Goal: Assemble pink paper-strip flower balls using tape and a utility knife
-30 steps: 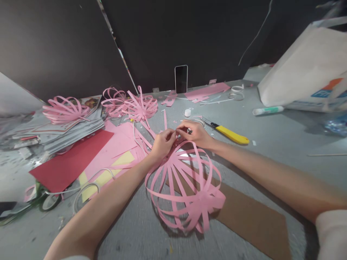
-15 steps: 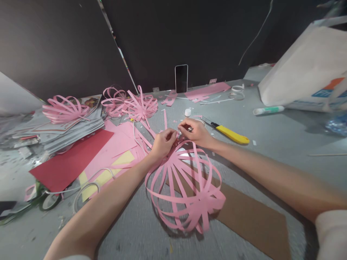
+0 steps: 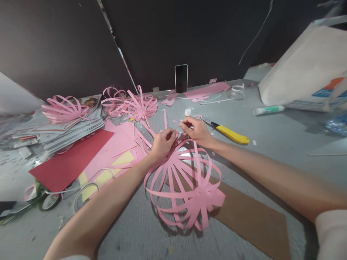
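A round openwork shape of pink paper strips (image 3: pixel 173 196) lies on the grey table in front of me, partly over a brown cardboard piece (image 3: pixel 252 216). At its far edge my left hand (image 3: pixel 165 142) is closed, thumb against fingers, on the pink paper near a small whitish bit. Just to the right, my right hand (image 3: pixel 195 130) has thumb and index finger pinched together; what they hold, if anything, is too small to name. A white cap (image 3: pixel 187 112) stands beyond my right hand.
Finished-looking pink strip balls (image 3: pixel 142 107) and a paper stack (image 3: pixel 73 130) stand at left, near red paper (image 3: pixel 72 159). A yellow cutter (image 3: pixel 232 134), a glue tube (image 3: pixel 268 110) and a white bag (image 3: pixel 303 68) are at right. A phone (image 3: pixel 181 78) leans behind.
My right hand has lifted slightly away from my left hand, up and to the right. The near part of the pink strip shape has shifted a little. My left hand has hardly moved.
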Tool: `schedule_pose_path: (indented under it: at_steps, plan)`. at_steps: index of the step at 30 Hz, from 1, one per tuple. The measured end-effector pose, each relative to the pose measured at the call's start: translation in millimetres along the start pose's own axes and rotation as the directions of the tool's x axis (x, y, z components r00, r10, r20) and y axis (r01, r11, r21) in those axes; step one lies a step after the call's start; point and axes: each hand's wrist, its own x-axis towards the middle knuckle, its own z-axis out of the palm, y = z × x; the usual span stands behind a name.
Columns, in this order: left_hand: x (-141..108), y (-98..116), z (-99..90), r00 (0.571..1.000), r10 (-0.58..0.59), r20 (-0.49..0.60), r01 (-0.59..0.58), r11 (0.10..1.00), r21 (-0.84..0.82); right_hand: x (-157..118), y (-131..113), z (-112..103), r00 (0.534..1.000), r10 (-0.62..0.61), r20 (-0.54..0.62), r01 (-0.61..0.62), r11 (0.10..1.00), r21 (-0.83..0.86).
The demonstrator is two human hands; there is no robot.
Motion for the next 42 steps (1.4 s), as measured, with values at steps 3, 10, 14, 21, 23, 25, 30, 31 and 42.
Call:
schedule_pose_path:
  at_steps: [3, 10, 14, 21, 23, 25, 30, 31, 42]
  plan:
    - [0.8, -3.1, 0.4, 1.000, -0.006, -0.005, 0.006, 0.999, -0.039, 0.6, 4.0, 0.6, 0.999, 0.007, -0.050, -0.010, 0.998, -0.061]
    - [2.9, -7.3, 0.2, 1.000, -0.028, -0.015, 0.026, 0.993, -0.113, 2.6, 14.7, 1.4, 0.992, -0.067, -0.102, 0.056, 0.992, -0.110]
    - [2.9, -6.4, -0.1, 1.000, -0.015, -0.025, 0.012, 0.995, -0.096, 2.6, 7.4, 0.1, 0.992, -0.097, -0.077, 0.090, 0.991, -0.099]
    - [3.2, -4.4, -0.3, 0.998, -0.019, -0.057, 0.013, 0.994, -0.104, 2.7, -0.4, -0.6, 0.988, -0.152, 0.015, 0.153, 0.980, -0.125]
    - [4.1, -5.1, -0.5, 0.998, -0.018, -0.062, 0.011, 0.993, -0.114, 2.2, -0.9, -0.8, 0.989, -0.145, 0.039, 0.149, 0.983, -0.110]
    - [5.6, -7.2, -0.8, 0.998, -0.013, -0.063, 0.004, 0.990, -0.141, 1.7, -1.9, -0.9, 0.987, -0.137, 0.080, 0.143, 0.987, -0.071]
    - [9.0, -14.4, -1.2, 0.995, -0.025, -0.092, 0.002, 0.971, -0.241, 1.1, -3.7, -1.7, 0.972, -0.134, 0.191, 0.137, 0.991, -0.002]
    - [9.4, -15.1, -1.3, 0.995, -0.027, -0.101, 0.001, 0.968, -0.250, 1.1, -3.7, -2.2, 0.970, -0.133, 0.201, 0.134, 0.991, 0.011]
    - [8.3, -4.5, -3.8, 0.975, -0.047, -0.217, -0.014, 0.962, -0.271, 0.0, -10.3, -3.6, 0.945, -0.171, 0.277, 0.160, 0.985, 0.061]
